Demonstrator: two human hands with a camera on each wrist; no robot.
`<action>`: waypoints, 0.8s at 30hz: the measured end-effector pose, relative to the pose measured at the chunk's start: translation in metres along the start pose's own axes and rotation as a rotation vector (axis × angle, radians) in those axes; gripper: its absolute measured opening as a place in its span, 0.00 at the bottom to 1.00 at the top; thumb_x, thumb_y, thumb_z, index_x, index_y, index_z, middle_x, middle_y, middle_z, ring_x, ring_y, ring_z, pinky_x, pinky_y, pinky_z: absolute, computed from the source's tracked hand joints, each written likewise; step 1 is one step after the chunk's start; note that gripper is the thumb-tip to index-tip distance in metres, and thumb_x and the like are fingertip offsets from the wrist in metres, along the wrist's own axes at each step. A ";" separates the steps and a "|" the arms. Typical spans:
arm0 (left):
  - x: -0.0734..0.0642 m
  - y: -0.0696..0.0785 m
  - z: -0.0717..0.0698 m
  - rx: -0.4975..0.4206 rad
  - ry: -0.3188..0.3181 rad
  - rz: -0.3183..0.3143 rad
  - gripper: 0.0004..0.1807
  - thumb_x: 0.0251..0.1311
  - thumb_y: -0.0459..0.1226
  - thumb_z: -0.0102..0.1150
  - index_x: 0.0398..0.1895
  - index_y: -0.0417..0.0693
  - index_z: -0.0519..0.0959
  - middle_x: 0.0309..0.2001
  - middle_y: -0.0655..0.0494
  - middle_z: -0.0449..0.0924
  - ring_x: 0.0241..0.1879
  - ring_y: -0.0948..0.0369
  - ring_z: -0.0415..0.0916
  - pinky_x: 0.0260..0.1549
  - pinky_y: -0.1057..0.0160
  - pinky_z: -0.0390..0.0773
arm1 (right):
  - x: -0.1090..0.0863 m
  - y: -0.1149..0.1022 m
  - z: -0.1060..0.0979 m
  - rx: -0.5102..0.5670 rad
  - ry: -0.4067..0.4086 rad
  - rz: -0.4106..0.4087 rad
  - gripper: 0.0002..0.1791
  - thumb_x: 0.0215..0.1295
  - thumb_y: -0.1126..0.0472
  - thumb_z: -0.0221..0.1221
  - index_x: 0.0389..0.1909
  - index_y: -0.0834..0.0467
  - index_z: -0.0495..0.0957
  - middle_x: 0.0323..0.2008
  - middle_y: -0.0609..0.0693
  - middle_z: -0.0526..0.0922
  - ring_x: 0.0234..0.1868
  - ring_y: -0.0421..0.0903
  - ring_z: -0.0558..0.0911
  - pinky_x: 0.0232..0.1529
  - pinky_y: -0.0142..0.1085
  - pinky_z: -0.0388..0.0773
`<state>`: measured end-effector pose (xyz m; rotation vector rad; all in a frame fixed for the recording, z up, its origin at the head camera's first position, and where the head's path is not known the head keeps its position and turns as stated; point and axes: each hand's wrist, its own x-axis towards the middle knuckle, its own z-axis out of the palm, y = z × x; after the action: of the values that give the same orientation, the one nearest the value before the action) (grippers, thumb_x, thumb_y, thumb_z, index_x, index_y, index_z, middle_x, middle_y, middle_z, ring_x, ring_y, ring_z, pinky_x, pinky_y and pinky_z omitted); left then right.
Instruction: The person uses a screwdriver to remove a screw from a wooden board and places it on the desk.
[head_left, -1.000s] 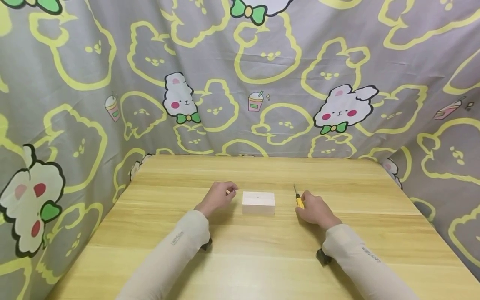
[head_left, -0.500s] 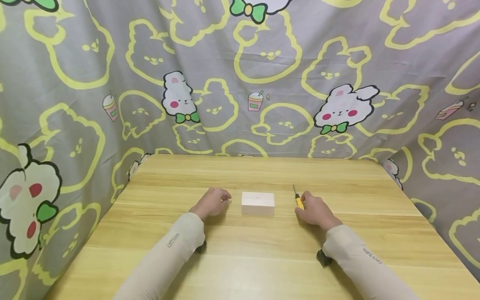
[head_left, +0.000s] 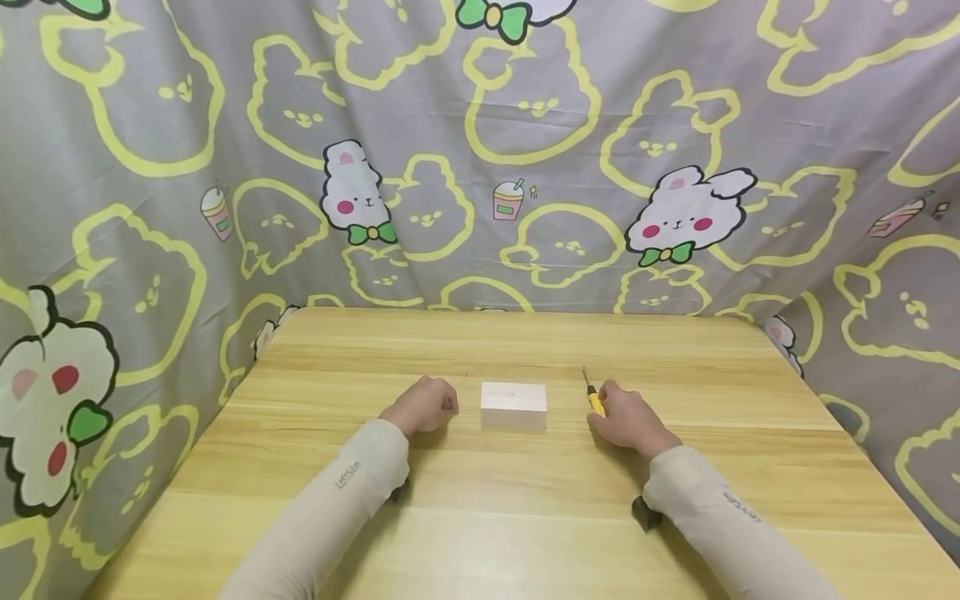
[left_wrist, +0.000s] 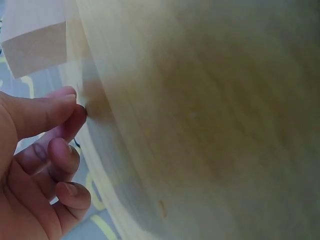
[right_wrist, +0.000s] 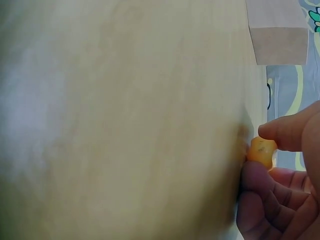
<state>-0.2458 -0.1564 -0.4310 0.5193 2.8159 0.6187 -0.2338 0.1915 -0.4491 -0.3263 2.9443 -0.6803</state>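
Note:
A pale rectangular wooden block (head_left: 513,406) with a small dark dot on top sits on the table between my hands. Left of it, my left hand (head_left: 423,404) is low over the tabletop, thumb and forefinger pinched together. In the left wrist view, a tiny dark speck shows at the tip of the forefinger (left_wrist: 80,117); the rest of what is pinched is hidden, and I cannot tell its kind. My right hand (head_left: 628,418) grips a screwdriver (head_left: 595,400) by its yellow handle, with the thin metal shaft pointing away from me. The right wrist view shows the handle's rounded end between thumb and fingers.
The wood-grain table (head_left: 480,500) reaches back to a grey curtain (head_left: 450,125) printed with yellow outlines and white rabbits. More curtain hangs on both sides. A small thin mark shows on the tabletop behind the left hand. Dark wrist mounts sit under both cuffs.
My left hand has drawn back a little to the left, away from the block, and lowered; a small pale glint at its fingertips is now out of sight. The right hand keeps its grip on the screwdriver.

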 end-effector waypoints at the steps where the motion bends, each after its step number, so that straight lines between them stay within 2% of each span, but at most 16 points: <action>1: 0.000 0.001 -0.001 0.006 -0.002 0.002 0.07 0.59 0.27 0.62 0.33 0.46 0.85 0.42 0.50 0.84 0.45 0.51 0.80 0.48 0.52 0.80 | 0.000 -0.001 0.000 -0.002 0.001 -0.003 0.23 0.62 0.57 0.57 0.50 0.69 0.67 0.16 0.48 0.65 0.16 0.42 0.63 0.18 0.34 0.61; 9: 0.000 0.003 -0.003 0.036 -0.021 -0.029 0.08 0.59 0.27 0.61 0.34 0.48 0.85 0.38 0.53 0.83 0.39 0.55 0.78 0.43 0.54 0.81 | 0.003 -0.002 0.000 -0.013 0.013 -0.014 0.22 0.62 0.57 0.57 0.49 0.69 0.67 0.16 0.48 0.66 0.16 0.42 0.63 0.18 0.34 0.62; 13: 0.001 0.001 -0.004 0.031 -0.023 -0.014 0.10 0.59 0.29 0.62 0.42 0.48 0.84 0.34 0.55 0.80 0.36 0.59 0.76 0.41 0.57 0.79 | 0.002 -0.001 -0.001 -0.013 0.009 -0.008 0.23 0.62 0.56 0.57 0.50 0.69 0.66 0.17 0.49 0.67 0.17 0.43 0.65 0.19 0.35 0.63; 16: -0.001 -0.002 -0.005 0.003 0.004 -0.005 0.11 0.60 0.32 0.62 0.46 0.46 0.82 0.31 0.56 0.79 0.32 0.60 0.75 0.36 0.59 0.79 | 0.000 0.002 -0.002 0.020 0.008 0.017 0.24 0.64 0.54 0.58 0.51 0.68 0.66 0.18 0.50 0.69 0.18 0.44 0.68 0.20 0.36 0.66; 20: -0.010 -0.008 -0.010 -0.019 0.128 -0.025 0.04 0.63 0.36 0.61 0.34 0.46 0.82 0.28 0.57 0.78 0.26 0.61 0.73 0.27 0.62 0.76 | -0.008 0.011 -0.007 0.062 0.089 0.031 0.20 0.69 0.50 0.55 0.46 0.64 0.69 0.20 0.50 0.74 0.18 0.45 0.72 0.20 0.37 0.70; 22: -0.017 -0.012 -0.013 -0.020 0.217 -0.035 0.07 0.64 0.36 0.60 0.28 0.46 0.80 0.27 0.56 0.79 0.25 0.60 0.73 0.25 0.63 0.76 | -0.014 0.016 -0.011 0.048 0.176 0.011 0.15 0.70 0.52 0.52 0.40 0.62 0.71 0.19 0.49 0.74 0.17 0.45 0.72 0.19 0.37 0.70; 24: -0.025 -0.016 -0.014 -0.004 0.318 -0.035 0.08 0.65 0.36 0.59 0.29 0.44 0.81 0.29 0.54 0.80 0.29 0.58 0.75 0.28 0.60 0.78 | -0.020 0.020 -0.015 0.009 0.279 -0.017 0.12 0.70 0.55 0.52 0.34 0.60 0.72 0.21 0.51 0.75 0.19 0.46 0.73 0.18 0.38 0.71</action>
<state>-0.2314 -0.1849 -0.4221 0.4004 3.1104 0.7601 -0.2204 0.2197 -0.4432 -0.2770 3.2021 -0.8009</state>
